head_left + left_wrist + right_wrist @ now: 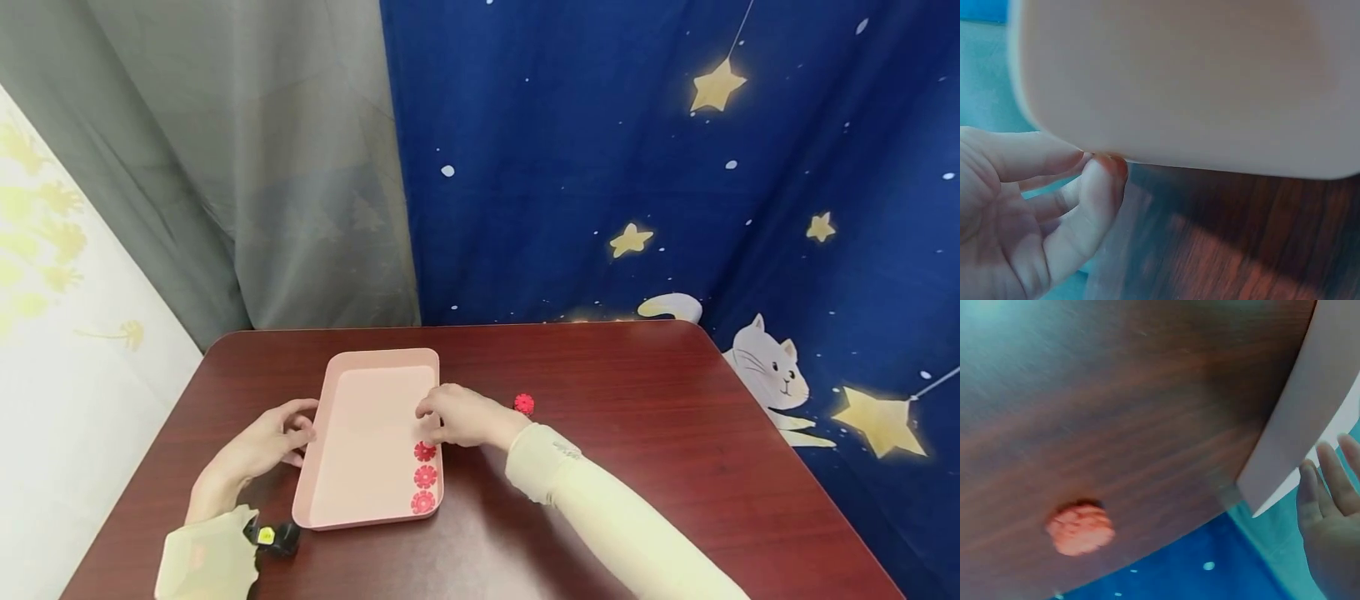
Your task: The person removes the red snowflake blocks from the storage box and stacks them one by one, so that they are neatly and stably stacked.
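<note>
While the left hand (pixel 261 442) touched the pink tray (pixel 367 442) on the table (pixel 652 417), fingers loosely bent, the right hand (pixel 468 417) hung near the red pieces (pixel 425 477) inside; whether it pinched one, I couldn't tell.

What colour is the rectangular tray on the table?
The rectangular tray is pale pink, seen best in the head view.

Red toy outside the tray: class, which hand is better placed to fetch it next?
Probably the right hand: it is nearer the red toy; the left hand is across the tray.
</note>
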The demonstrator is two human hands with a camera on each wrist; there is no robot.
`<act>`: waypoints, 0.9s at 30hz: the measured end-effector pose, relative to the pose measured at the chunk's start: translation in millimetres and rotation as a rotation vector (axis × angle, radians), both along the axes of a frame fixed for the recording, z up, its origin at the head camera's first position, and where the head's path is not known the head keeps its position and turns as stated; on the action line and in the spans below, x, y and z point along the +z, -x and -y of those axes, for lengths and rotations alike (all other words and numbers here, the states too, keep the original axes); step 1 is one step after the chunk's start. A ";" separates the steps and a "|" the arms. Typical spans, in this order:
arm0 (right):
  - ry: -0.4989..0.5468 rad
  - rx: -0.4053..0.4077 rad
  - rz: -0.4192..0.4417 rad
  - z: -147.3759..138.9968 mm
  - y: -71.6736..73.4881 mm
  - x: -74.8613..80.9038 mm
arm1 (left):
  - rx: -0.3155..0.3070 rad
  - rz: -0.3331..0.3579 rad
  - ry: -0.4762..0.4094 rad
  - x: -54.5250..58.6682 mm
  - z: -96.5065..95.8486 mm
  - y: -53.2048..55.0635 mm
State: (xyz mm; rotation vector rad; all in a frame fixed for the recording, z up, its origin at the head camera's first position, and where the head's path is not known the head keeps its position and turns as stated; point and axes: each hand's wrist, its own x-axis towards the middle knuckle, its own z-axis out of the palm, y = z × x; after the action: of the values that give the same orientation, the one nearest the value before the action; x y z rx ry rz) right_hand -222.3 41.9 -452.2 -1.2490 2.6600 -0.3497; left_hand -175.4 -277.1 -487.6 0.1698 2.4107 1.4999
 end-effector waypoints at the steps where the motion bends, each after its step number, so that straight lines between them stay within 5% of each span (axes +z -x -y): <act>1: -0.024 0.010 0.008 4.0 -0.2 0.9 | -0.002 0.001 0.000 -0.1 -0.2 0.1; 7: -0.163 -0.010 0.047 28.6 -0.2 1.8 | 0.003 0.010 0.005 1.2 1.5 -0.5; 12: -0.277 0.017 -0.039 37.4 -1.4 -5.9 | 0.003 0.015 -0.011 2.5 -0.3 -1.4; 22: -0.203 -0.054 0.113 29.4 4.0 -26.0 | -0.002 0.019 -0.014 1.1 -0.8 0.3; 27: -0.201 -0.047 0.121 30.0 3.8 -27.4 | 0.002 0.021 -0.011 0.1 -0.1 0.4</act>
State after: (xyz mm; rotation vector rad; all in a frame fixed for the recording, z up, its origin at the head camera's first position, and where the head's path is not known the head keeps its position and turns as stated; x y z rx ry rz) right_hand -226.1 11.9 -479.5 -1.0715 2.5518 -0.1541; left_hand -175.8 -277.1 -487.5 0.1535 2.3874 1.5087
